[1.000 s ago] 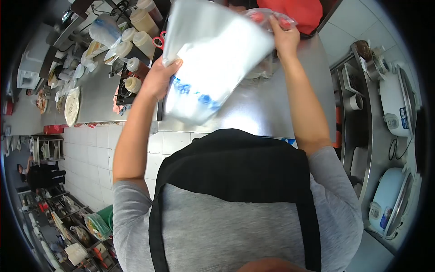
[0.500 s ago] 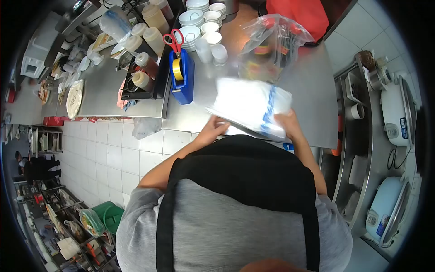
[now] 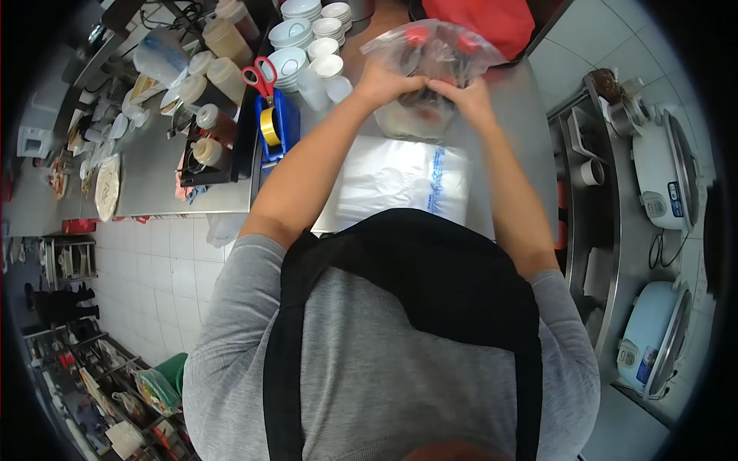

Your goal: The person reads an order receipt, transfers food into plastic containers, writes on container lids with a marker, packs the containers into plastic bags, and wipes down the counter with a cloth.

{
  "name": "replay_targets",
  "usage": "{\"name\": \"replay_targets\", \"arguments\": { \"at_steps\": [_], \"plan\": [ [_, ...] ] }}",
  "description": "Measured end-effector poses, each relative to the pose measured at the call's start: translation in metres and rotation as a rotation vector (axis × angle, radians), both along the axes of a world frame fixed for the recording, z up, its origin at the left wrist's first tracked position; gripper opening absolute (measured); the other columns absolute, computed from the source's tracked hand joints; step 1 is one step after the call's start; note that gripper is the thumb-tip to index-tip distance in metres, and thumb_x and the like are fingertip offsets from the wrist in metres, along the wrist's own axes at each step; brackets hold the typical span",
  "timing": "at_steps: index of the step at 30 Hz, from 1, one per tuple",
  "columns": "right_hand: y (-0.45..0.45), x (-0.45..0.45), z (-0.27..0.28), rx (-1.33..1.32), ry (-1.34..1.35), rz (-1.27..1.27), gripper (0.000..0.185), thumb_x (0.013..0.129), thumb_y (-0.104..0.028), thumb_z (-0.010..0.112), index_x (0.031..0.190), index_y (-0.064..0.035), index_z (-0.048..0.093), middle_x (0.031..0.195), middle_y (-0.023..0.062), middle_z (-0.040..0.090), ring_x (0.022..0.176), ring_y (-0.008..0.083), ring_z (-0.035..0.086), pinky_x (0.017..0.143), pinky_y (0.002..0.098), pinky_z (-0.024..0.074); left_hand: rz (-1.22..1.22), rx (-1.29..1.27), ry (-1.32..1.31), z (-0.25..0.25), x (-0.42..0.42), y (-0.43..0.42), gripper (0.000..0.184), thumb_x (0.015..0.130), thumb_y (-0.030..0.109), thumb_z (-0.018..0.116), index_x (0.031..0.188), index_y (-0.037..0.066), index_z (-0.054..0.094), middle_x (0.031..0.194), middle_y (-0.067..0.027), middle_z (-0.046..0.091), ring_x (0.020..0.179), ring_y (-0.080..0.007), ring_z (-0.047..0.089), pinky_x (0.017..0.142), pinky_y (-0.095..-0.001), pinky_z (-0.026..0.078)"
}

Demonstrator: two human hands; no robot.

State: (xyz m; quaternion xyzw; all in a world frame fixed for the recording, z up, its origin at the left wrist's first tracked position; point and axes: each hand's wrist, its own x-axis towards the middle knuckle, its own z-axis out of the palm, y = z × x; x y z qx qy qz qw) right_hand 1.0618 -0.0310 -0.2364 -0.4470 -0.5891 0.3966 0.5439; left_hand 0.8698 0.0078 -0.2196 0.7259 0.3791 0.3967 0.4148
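A clear plastic bag (image 3: 415, 123) with red-topped items inside stands on the steel counter, towards its back. My left hand (image 3: 386, 86) grips its left side and my right hand (image 3: 463, 100) its right side, thumbs almost meeting in front. What exactly lies inside is blurred by the plastic. Between the bag and my apron, a flat stack of white plastic bags (image 3: 392, 178) with blue print lies on the counter.
Left of the stack is a blue tape dispenser (image 3: 283, 127) with red scissors (image 3: 261, 75). Stacked white bowls (image 3: 290, 65) stand behind it, sauce bottles (image 3: 211, 154) further left. A red bag (image 3: 492, 23) is at the back right. Rice cookers (image 3: 653, 338) stand far right.
The white stack, held up and then lowered, now lies flat on the counter. Both hands have let go of it, moved away from my body and taken hold of the clear bag.
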Motion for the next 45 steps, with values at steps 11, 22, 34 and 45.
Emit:
{"name": "replay_targets", "arguments": {
  "at_steps": [11,22,34,45],
  "plan": [
    [-0.001,-0.002,-0.061,-0.079,0.062,0.088,0.056,0.064,-0.024,0.082,0.106,0.0001,0.055,0.094,0.0071,0.063,0.085,0.0156,0.060,0.076,0.0294,0.0481,0.069,0.166,0.098,-0.101,-0.019,0.013,0.055,0.062,0.030,0.080,0.104,0.001,0.058,0.094,-0.0096,0.065,0.085,-0.0210,0.063,0.080,-0.0321,0.048],
    [-0.131,0.099,-0.171,-0.153,-0.530,-0.705,0.024,0.087,-0.023,0.059,0.090,0.0007,0.061,0.086,0.0091,0.061,0.074,0.0171,0.057,0.070,0.0298,0.0463,0.629,0.452,0.187,-0.077,-0.173,-0.149,0.012,0.073,-0.001,0.064,0.083,0.004,0.062,0.079,-0.0102,0.060,0.070,-0.0231,0.060,0.063,-0.0304,0.049],
    [-0.142,0.033,-0.117,0.359,-0.497,-0.339,0.021,0.084,-0.013,0.066,0.100,0.0007,0.063,0.069,0.0105,0.062,0.059,0.0154,0.059,0.055,0.0228,0.0480,0.832,0.134,0.693,-0.095,-0.439,-0.111,0.074,0.064,0.004,0.064,0.133,0.014,0.038,0.138,-0.0193,0.035,0.130,-0.0418,0.028,0.105,-0.0495,0.030],
    [-0.114,-0.265,-0.022,-0.454,-0.163,0.809,0.033,0.093,-0.022,0.052,0.113,0.0034,0.054,0.096,0.0155,0.062,0.085,0.0220,0.063,0.076,0.0310,0.0508,0.962,0.240,0.386,-0.108,-0.452,-0.104,0.027,0.072,0.011,0.060,0.098,0.011,0.057,0.095,-0.0147,0.058,0.091,-0.0357,0.056,0.079,-0.0435,0.045]
  ]
}}
